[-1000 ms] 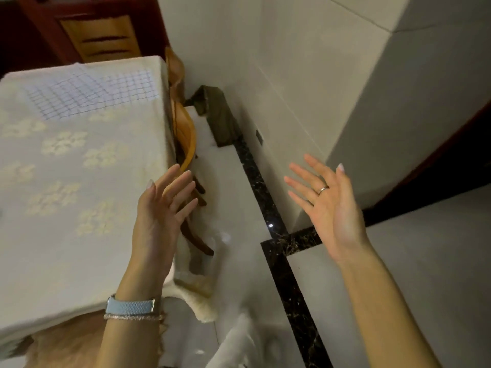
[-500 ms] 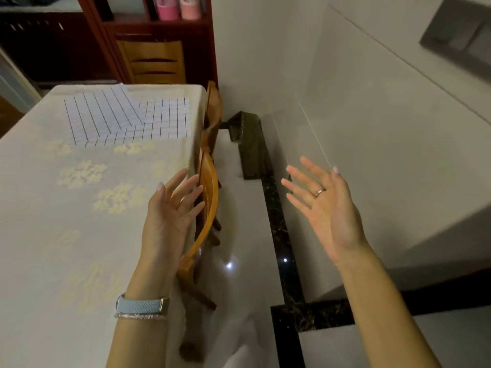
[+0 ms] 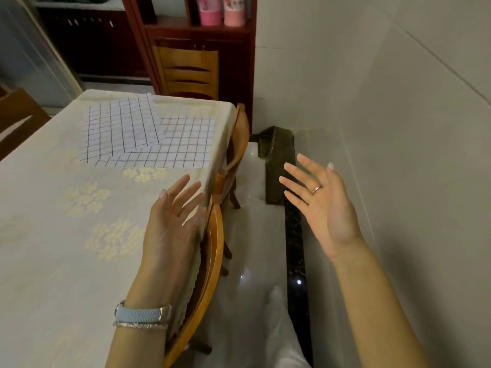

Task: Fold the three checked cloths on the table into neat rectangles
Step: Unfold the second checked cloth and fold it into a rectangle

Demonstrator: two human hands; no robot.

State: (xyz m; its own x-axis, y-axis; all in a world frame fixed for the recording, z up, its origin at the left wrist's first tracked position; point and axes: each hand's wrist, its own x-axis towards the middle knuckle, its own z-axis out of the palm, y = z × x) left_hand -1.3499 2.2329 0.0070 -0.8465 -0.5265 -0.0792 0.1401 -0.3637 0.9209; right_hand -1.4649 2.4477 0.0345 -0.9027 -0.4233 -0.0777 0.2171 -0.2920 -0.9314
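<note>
Head view, approach to the work surface. Over the last second the view has swung up and along the table (image 3: 47,235): the checked cloths (image 3: 148,134), at first a small patch at the far end, now show larger and in full outline, and the wooden chairs (image 3: 212,256) along the right edge have come into sight. The hands have kept the same pose throughout. Judged from this, the person is closing on the cloths and no fold has begun.

The left hand (image 3: 172,224) hangs above the table's right edge, palm up, fingers spread, grasping nothing. The right hand (image 3: 321,205) is raised off the table, over the floor beside the wall (image 3: 398,128), likewise spread and empty; a ring sits on one finger.

The cloths lie flat near the far right corner, well apart from both hands. Two overlapping layers are plain: an upper sheet toward the far left, skewed, its lines slanting away from the table edges, and a lower sheet toward the right edge, its long axis running across the table, roughly parallel to the far edge. Whether a third cloth lies beneath cannot be told
</note>
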